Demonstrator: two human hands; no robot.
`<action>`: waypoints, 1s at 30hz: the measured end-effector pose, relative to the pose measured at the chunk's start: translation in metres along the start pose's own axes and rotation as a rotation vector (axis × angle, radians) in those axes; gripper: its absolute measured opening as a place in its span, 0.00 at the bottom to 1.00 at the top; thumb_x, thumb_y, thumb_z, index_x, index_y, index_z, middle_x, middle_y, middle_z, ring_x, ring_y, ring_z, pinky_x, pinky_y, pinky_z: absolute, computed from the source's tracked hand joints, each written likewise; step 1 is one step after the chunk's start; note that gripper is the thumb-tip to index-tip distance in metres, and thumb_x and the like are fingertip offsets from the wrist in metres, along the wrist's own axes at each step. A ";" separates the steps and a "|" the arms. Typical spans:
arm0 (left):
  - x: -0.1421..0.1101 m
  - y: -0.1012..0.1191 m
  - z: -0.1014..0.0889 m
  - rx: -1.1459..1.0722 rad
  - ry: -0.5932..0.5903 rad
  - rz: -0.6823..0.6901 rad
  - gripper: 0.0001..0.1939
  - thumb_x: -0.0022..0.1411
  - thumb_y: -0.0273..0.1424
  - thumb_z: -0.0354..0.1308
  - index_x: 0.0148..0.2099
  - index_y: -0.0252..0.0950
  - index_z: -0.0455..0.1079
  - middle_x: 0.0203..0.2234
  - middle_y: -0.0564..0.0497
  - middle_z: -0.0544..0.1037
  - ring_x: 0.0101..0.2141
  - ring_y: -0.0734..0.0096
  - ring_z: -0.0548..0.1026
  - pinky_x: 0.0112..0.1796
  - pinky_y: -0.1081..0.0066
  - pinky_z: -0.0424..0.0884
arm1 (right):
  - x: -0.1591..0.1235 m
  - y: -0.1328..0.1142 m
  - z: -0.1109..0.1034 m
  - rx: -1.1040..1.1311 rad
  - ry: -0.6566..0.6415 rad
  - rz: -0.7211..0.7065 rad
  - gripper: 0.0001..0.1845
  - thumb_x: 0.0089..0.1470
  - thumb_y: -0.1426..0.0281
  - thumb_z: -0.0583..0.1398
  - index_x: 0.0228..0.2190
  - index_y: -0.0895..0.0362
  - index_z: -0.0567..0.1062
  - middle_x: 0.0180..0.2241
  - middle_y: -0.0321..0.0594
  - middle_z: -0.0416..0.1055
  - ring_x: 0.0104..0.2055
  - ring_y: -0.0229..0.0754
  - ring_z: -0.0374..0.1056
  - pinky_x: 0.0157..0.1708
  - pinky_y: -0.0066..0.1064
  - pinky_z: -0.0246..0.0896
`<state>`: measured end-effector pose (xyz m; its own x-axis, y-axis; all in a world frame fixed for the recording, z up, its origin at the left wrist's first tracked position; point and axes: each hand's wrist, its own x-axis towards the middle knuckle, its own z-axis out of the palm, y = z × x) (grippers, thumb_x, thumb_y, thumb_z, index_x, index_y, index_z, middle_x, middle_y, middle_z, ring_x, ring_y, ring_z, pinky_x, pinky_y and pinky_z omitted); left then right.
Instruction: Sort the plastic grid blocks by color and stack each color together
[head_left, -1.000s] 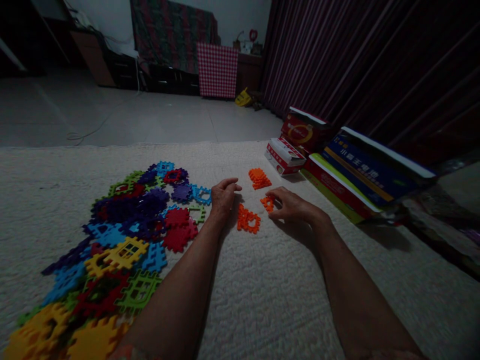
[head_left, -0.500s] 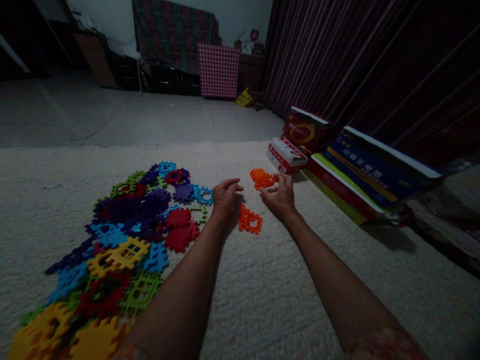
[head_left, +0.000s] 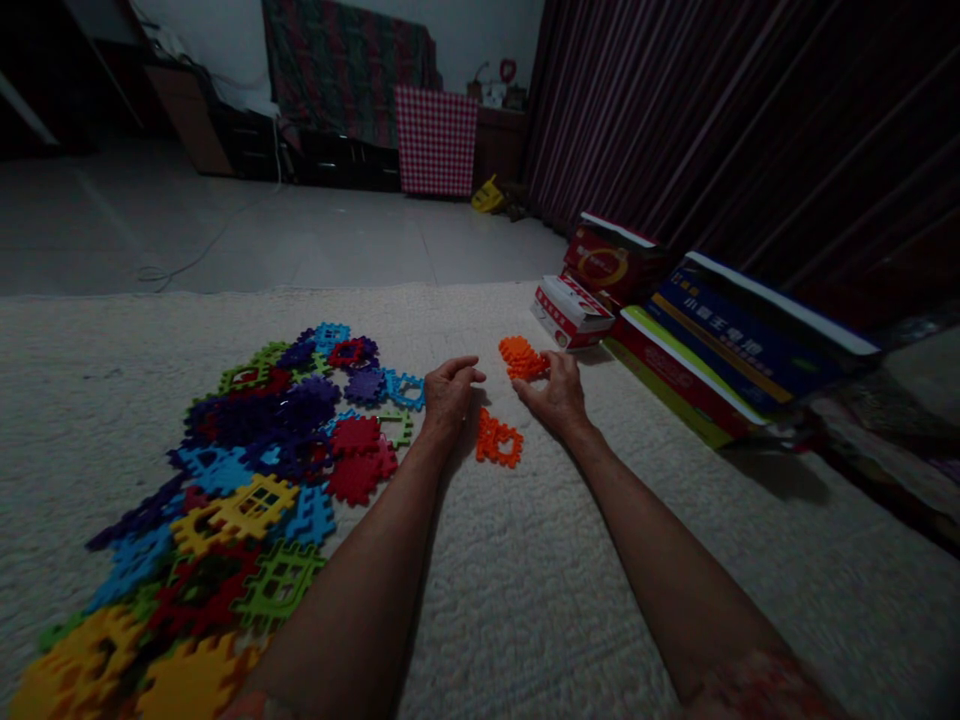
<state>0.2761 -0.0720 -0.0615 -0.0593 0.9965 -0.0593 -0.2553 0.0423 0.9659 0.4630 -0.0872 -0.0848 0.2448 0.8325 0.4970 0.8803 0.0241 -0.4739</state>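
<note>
A stack of orange interlocking blocks (head_left: pixel 517 353) sits on the cream quilted mat. My right hand (head_left: pixel 556 396) has its thumb and fingers closed around the right end of this stack. To its left, my left hand (head_left: pixel 448 394) hovers low over the mat, thumb and index finger apart and nothing between them. Between my forearms lie more orange interlocking blocks (head_left: pixel 499 440), one with a cut-out opening, touching neither hand. Beside my left hand is a blue window-shaped block (head_left: pixel 405 388), at the edge of a large mixed pile.
The pile of coloured blocks (head_left: pixel 259 505) spreads along the left, partly behind my left forearm. Several boxes stand at the right, among them a white and red one (head_left: pixel 574 311) and a large blue one (head_left: pixel 739 335). Dark curtains (head_left: pixel 675 120) hang behind them.
My right hand has shifted very slightly left at the orange stack. My left hand and the loose orange blocks stay practically where they were.
</note>
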 end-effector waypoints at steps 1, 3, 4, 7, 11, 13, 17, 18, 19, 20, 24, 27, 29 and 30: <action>0.000 0.000 0.000 -0.001 0.000 0.000 0.19 0.43 0.32 0.59 0.39 0.33 0.80 0.24 0.49 0.79 0.18 0.79 0.62 0.21 0.75 0.59 | 0.000 -0.001 -0.001 -0.002 -0.004 0.001 0.32 0.46 0.58 0.67 0.51 0.56 0.69 0.52 0.53 0.65 0.55 0.56 0.63 0.58 0.49 0.61; 0.000 0.000 0.000 -0.005 0.000 -0.002 0.19 0.43 0.32 0.60 0.39 0.33 0.80 0.24 0.49 0.79 0.19 0.79 0.63 0.21 0.75 0.59 | 0.000 -0.002 -0.001 -0.004 -0.010 0.005 0.32 0.46 0.58 0.67 0.51 0.56 0.68 0.52 0.53 0.65 0.55 0.56 0.64 0.58 0.49 0.61; 0.001 0.000 0.001 -0.006 0.000 -0.003 0.19 0.43 0.32 0.60 0.39 0.33 0.80 0.24 0.49 0.79 0.19 0.79 0.63 0.21 0.75 0.59 | -0.001 -0.002 -0.002 -0.004 -0.013 0.008 0.33 0.46 0.58 0.67 0.52 0.56 0.68 0.52 0.53 0.66 0.55 0.57 0.64 0.58 0.49 0.61; 0.002 -0.001 0.001 -0.003 0.007 -0.001 0.19 0.42 0.33 0.60 0.39 0.33 0.80 0.24 0.50 0.79 0.19 0.79 0.62 0.21 0.76 0.58 | -0.001 -0.002 -0.001 0.003 -0.013 0.014 0.36 0.45 0.58 0.68 0.53 0.57 0.67 0.54 0.54 0.65 0.56 0.57 0.63 0.59 0.49 0.60; 0.002 -0.001 0.001 0.005 0.005 -0.003 0.19 0.42 0.33 0.60 0.38 0.33 0.80 0.24 0.50 0.79 0.17 0.82 0.58 0.20 0.76 0.55 | -0.002 -0.002 -0.001 0.028 0.017 0.004 0.38 0.45 0.59 0.68 0.56 0.58 0.65 0.56 0.55 0.63 0.59 0.57 0.61 0.58 0.49 0.61; 0.002 -0.001 0.000 -0.001 -0.002 -0.011 0.19 0.42 0.33 0.60 0.39 0.33 0.80 0.24 0.50 0.79 0.17 0.82 0.58 0.20 0.75 0.55 | -0.004 -0.004 -0.004 0.054 0.054 -0.008 0.35 0.48 0.59 0.65 0.55 0.57 0.65 0.56 0.55 0.63 0.59 0.56 0.61 0.55 0.47 0.64; 0.001 0.000 0.000 -0.007 -0.005 -0.020 0.19 0.42 0.33 0.60 0.39 0.34 0.80 0.24 0.51 0.78 0.17 0.81 0.59 0.21 0.75 0.55 | -0.011 -0.013 -0.016 0.173 0.061 -0.020 0.17 0.54 0.63 0.58 0.44 0.56 0.72 0.47 0.50 0.69 0.49 0.50 0.68 0.44 0.40 0.68; 0.001 0.000 0.000 -0.007 -0.003 -0.022 0.19 0.42 0.33 0.60 0.39 0.34 0.80 0.24 0.51 0.78 0.17 0.81 0.59 0.21 0.75 0.56 | -0.013 -0.016 -0.021 0.229 -0.009 -0.023 0.13 0.54 0.63 0.57 0.39 0.56 0.73 0.42 0.47 0.71 0.45 0.48 0.69 0.41 0.38 0.68; 0.001 0.001 0.000 -0.010 -0.002 -0.025 0.19 0.42 0.33 0.60 0.38 0.34 0.80 0.24 0.51 0.78 0.17 0.81 0.60 0.21 0.75 0.56 | -0.014 -0.019 -0.025 0.287 -0.114 -0.026 0.10 0.54 0.63 0.57 0.34 0.56 0.73 0.37 0.43 0.72 0.40 0.46 0.70 0.40 0.37 0.67; 0.001 0.001 0.000 -0.017 -0.001 -0.028 0.19 0.42 0.33 0.60 0.38 0.34 0.80 0.24 0.51 0.78 0.17 0.81 0.61 0.21 0.75 0.57 | -0.015 -0.022 -0.030 0.341 -0.247 -0.031 0.09 0.54 0.62 0.57 0.30 0.55 0.72 0.33 0.40 0.72 0.36 0.43 0.69 0.38 0.36 0.66; 0.000 0.004 0.001 -0.045 0.007 -0.024 0.18 0.42 0.31 0.60 0.38 0.33 0.79 0.24 0.51 0.78 0.18 0.79 0.64 0.22 0.75 0.60 | -0.010 -0.035 -0.051 0.457 -0.750 -0.015 0.14 0.48 0.59 0.64 0.34 0.55 0.75 0.31 0.36 0.73 0.34 0.41 0.68 0.37 0.34 0.65; -0.001 0.005 0.001 -0.049 0.004 -0.034 0.18 0.43 0.30 0.59 0.39 0.32 0.79 0.24 0.50 0.78 0.18 0.79 0.64 0.21 0.75 0.60 | -0.006 -0.049 -0.065 0.355 -0.941 -0.023 0.20 0.43 0.58 0.68 0.37 0.54 0.75 0.33 0.37 0.73 0.34 0.42 0.68 0.35 0.34 0.63; 0.000 0.004 0.002 -0.039 0.006 -0.028 0.17 0.44 0.30 0.59 0.38 0.33 0.79 0.24 0.50 0.78 0.18 0.79 0.64 0.22 0.75 0.60 | -0.008 -0.058 -0.070 0.208 -0.969 -0.077 0.21 0.39 0.59 0.70 0.35 0.55 0.75 0.32 0.38 0.72 0.32 0.42 0.66 0.33 0.34 0.61; 0.001 0.003 0.001 -0.034 0.008 -0.023 0.17 0.44 0.30 0.59 0.38 0.33 0.80 0.24 0.50 0.78 0.18 0.79 0.64 0.22 0.75 0.61 | -0.010 -0.062 -0.071 0.138 -0.964 -0.105 0.21 0.38 0.60 0.71 0.34 0.54 0.74 0.32 0.38 0.71 0.32 0.42 0.65 0.32 0.34 0.60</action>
<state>0.2766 -0.0712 -0.0579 -0.0612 0.9946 -0.0836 -0.2893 0.0625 0.9552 0.4348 -0.1367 -0.0089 -0.3228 0.9164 -0.2365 0.8084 0.1370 -0.5725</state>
